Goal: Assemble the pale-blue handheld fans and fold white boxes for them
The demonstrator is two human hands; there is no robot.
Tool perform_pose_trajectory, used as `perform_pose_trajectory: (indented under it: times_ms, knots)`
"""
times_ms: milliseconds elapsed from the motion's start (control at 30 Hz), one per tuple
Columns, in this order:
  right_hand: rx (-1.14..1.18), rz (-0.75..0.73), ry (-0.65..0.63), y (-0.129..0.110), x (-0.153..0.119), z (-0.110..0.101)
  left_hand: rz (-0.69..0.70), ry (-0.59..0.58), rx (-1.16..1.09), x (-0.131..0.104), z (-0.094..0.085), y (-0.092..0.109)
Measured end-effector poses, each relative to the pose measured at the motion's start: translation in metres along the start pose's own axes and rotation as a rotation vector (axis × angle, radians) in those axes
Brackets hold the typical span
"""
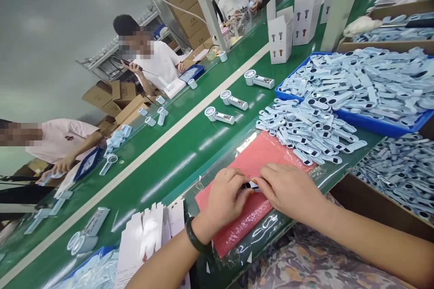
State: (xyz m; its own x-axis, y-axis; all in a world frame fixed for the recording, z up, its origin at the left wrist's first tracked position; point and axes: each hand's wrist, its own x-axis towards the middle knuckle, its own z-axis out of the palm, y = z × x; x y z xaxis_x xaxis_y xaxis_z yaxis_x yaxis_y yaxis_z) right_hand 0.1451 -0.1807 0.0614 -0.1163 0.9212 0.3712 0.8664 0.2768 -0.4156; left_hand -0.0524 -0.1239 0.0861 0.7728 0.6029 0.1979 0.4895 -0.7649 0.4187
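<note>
My left hand (224,198) and my right hand (288,189) meet over a pink-red bubble-wrap sheet (237,232). Between their fingertips they pinch a small plastic part (251,184), pale with a black patch. Most of it is hidden by the fingers. Just beyond my right hand lies a loose pile of light-blue plastic handle pieces (305,131), many with a black oval or square. A dark bracelet (195,235) circles my left wrist.
A blue tray (383,130) heaped with similar pieces stands at right, above another heap (400,176). Handheld fans (220,116) lie on the green conveyor (176,162). Folded white cartons (142,239) sit at lower left; upright boxes (280,38) stand behind. Co-workers sit across.
</note>
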Motion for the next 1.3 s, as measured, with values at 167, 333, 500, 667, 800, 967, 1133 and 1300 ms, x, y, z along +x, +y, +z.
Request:
perform_pose_trajectory:
  times_ms: [167, 333, 500, 667, 800, 967, 1133, 1300]
  knots:
    - [0.201, -0.067, -0.069, 0.005, -0.004, 0.001, -0.030, -0.031, -0.025, 0.000, -0.006, -0.001]
    - [0.264, -0.041, -0.077, 0.010, -0.008, 0.012, -0.061, -0.069, -0.038, -0.001, -0.005, 0.001]
    - [0.558, 0.048, -0.184, 0.020, -0.009, 0.018, -0.099, -0.082, -0.082, 0.002, -0.007, 0.001]
    - [0.556, 0.049, -0.254, 0.018, -0.018, 0.013, -0.052, -0.052, -0.152, -0.014, -0.008, 0.007]
    - [0.553, 0.032, -0.334, 0.010, -0.020, 0.011, -0.087, -0.057, -0.065, -0.025, 0.001, 0.017]
    - [0.508, 0.065, -0.338, 0.009, -0.018, 0.015, -0.108, -0.020, -0.060, -0.020, 0.007, 0.023]
    - [0.535, -0.079, -0.317, 0.016, -0.025, 0.016, -0.040, -0.005, -0.018, -0.022, 0.009, 0.022]
    - [0.450, -0.081, -0.260, 0.009, -0.027, 0.020, -0.061, 0.004, 0.006, -0.021, 0.010, 0.022]
